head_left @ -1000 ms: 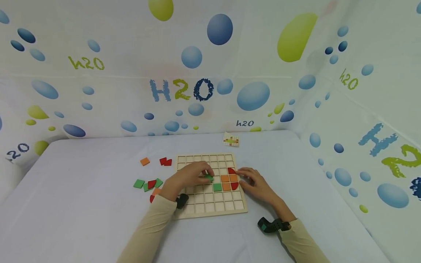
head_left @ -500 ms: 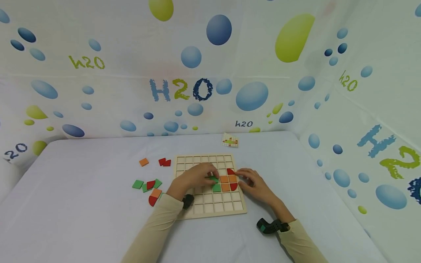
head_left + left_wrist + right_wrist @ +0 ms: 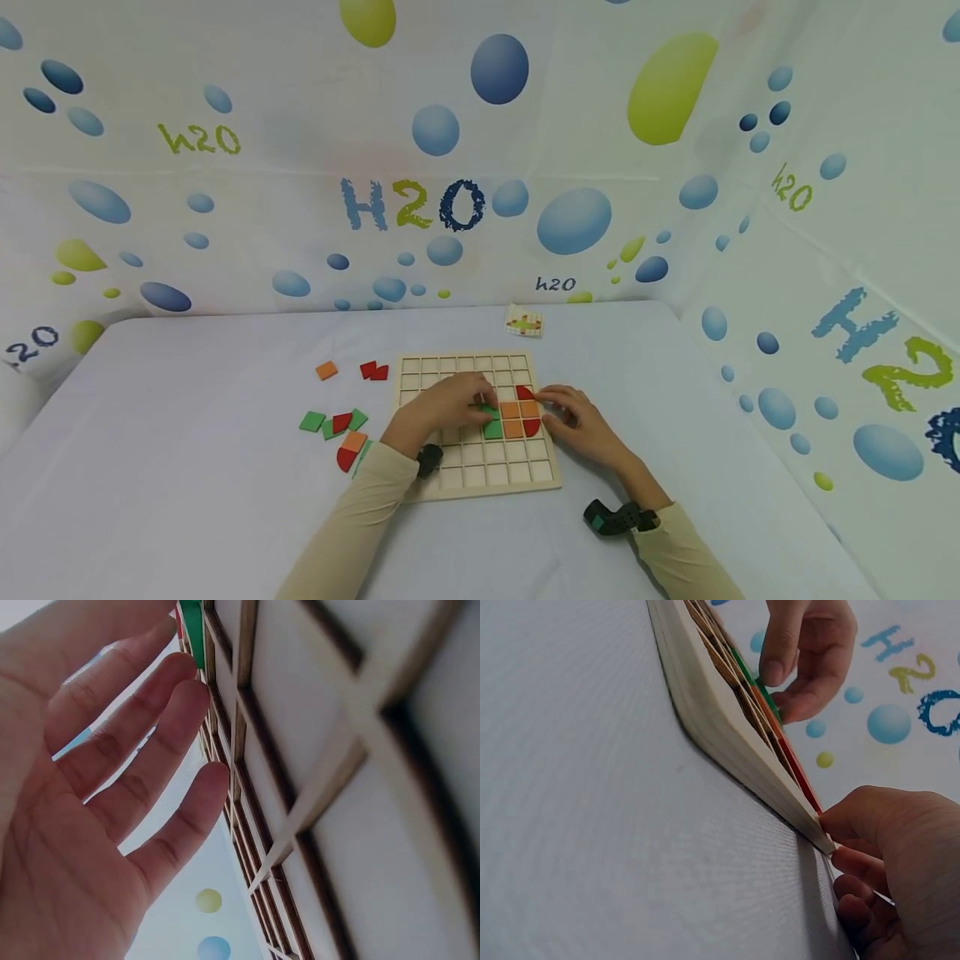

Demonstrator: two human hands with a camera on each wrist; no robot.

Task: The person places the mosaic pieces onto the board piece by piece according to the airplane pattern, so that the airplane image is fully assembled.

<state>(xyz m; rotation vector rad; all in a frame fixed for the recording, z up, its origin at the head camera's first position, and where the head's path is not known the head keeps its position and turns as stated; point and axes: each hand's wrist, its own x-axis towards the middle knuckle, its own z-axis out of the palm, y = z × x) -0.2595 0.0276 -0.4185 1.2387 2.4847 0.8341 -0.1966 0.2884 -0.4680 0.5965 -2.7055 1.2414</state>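
Soft light, faint shadows, foreground blur

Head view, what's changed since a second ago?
The left hand has moved rightward, taking a green tile across the grid board to the spot left of an orange tile, directly behind the other green tile. It is still at that tile; no release shows. The right hand stays at the board's right edge; the loose tiles and picture card lie as before.

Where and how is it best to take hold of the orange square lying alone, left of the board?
Probably pinch two opposite edges of the orange square from above and the near side, with the closer left hand: the square lies flat, and no other piece touches it.
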